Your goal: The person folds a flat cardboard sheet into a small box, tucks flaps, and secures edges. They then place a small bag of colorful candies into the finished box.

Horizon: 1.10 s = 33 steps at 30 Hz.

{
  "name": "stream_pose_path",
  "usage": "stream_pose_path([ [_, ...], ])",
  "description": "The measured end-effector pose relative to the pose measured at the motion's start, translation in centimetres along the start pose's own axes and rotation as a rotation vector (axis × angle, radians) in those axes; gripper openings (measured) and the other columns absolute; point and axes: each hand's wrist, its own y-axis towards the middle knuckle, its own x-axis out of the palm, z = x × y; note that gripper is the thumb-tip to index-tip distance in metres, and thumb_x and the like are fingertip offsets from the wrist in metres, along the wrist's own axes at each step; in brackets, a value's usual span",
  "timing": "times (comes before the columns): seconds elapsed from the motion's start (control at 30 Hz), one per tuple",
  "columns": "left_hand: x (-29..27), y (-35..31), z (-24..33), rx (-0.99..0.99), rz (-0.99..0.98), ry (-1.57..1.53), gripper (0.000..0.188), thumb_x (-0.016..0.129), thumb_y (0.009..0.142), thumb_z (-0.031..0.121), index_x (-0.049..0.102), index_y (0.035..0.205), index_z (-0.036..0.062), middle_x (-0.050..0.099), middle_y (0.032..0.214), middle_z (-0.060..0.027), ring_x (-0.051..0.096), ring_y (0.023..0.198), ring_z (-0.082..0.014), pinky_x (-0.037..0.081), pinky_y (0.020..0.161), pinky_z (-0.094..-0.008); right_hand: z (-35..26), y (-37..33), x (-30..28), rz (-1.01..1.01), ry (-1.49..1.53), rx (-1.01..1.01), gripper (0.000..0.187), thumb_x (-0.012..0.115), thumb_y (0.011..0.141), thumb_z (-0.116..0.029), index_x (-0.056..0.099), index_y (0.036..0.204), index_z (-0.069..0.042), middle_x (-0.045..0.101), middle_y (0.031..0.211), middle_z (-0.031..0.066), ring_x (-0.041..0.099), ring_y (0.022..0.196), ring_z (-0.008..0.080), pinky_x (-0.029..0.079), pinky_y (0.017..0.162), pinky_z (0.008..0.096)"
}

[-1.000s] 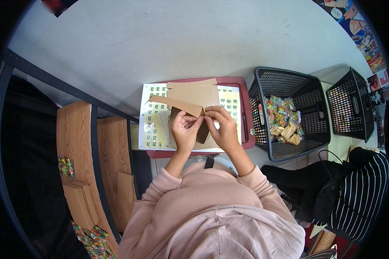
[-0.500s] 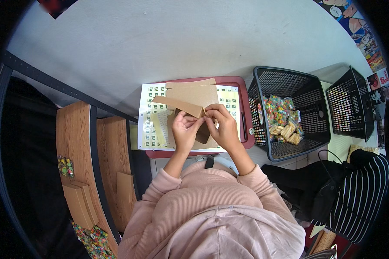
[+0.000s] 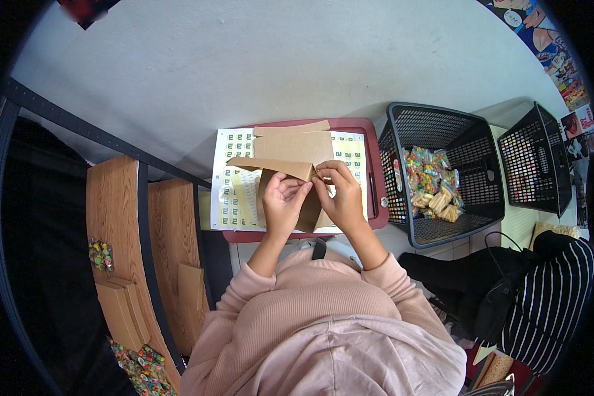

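Observation:
A brown cardboard box, partly folded, lies over sheets of printed labels on a red-rimmed board. Its near panel stands raised, and a long flap sticks out to the left. My left hand is closed at that panel, thumb and fingers pinching the cardboard near the box's right corner. Close beside it, my right hand pinches the same corner from the right. The fingertips of both hands nearly meet there. My hands hide part of the box's inside.
To the right stands a black plastic basket with bagged colourful sweets; a second black basket is beyond it. A wooden shelf on the left bears flat cardboard boxes and more sweet bags. A white wall rises behind.
The box's near panel and long flap have tilted, and the flap's left end sits lower. More of the box's inner side shows below my hands, which keep nearly the same place.

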Motion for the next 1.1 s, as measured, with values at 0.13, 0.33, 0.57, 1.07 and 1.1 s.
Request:
stream_pose_path([
  [0.13,-0.1,0.0,-0.2,-0.014,0.004,-0.028,0.035,0.064,0.078,0.000,0.045,0.107,-0.0042,0.061,0.085,-0.0089,0.059,0.078,-0.0101,0.047,0.069,-0.0188,0.0,-0.3,0.4,0.051,-0.028,-0.022,0.010,0.065,0.070,-0.003,0.057,0.076,-0.002,0.059,0.087,0.0068,0.059,0.071,0.0249,0.048,0.060,0.0324],
  [0.33,-0.2,0.0,-0.6,-0.020,0.010,-0.033,0.042,0.064,0.078,-0.001,0.041,0.113,-0.0053,0.060,0.086,-0.0091,0.058,0.078,-0.0101,0.047,0.069,-0.0186,-0.2,-0.4,0.6,0.060,-0.055,-0.023,0.011,0.065,0.069,-0.002,0.056,0.076,-0.002,0.059,0.086,0.0062,0.058,0.070,0.0244,0.048,0.059,0.0319],
  [0.57,-0.3,0.0,-0.5,0.004,0.027,-0.048,0.053,0.063,0.079,-0.001,0.030,0.120,-0.0012,0.060,0.085,-0.0117,0.058,0.075,-0.0106,0.047,0.066,-0.0189,-0.2,-0.3,0.4,0.009,0.054,0.018,0.012,0.065,0.069,0.000,0.056,0.076,0.000,0.058,0.098,0.0119,0.059,0.080,0.0254,0.050,0.064,0.0316],
  [1.07,-0.3,0.0,-0.2,0.034,-0.008,-0.033,0.058,0.061,0.079,-0.001,0.023,0.122,0.0010,0.060,0.087,-0.0133,0.058,0.076,-0.0121,0.046,0.067,-0.0202,1.8,-1.4,1.4,0.110,0.254,0.129,0.013,0.063,0.065,0.002,0.058,0.077,0.001,0.062,0.101,0.0152,0.061,0.093,0.0260,0.049,0.079,0.0321],
  [1.1,-0.3,0.0,-0.4,0.038,-0.013,-0.024,0.058,0.061,0.079,-0.001,0.023,0.122,0.0009,0.060,0.087,-0.0131,0.058,0.076,-0.0121,0.046,0.067,-0.0202,1.9,-1.4,1.5,0.109,0.247,0.121,0.012,0.064,0.066,0.002,0.058,0.076,0.000,0.062,0.100,0.0148,0.061,0.092,0.0258,0.048,0.078,0.0321],
])
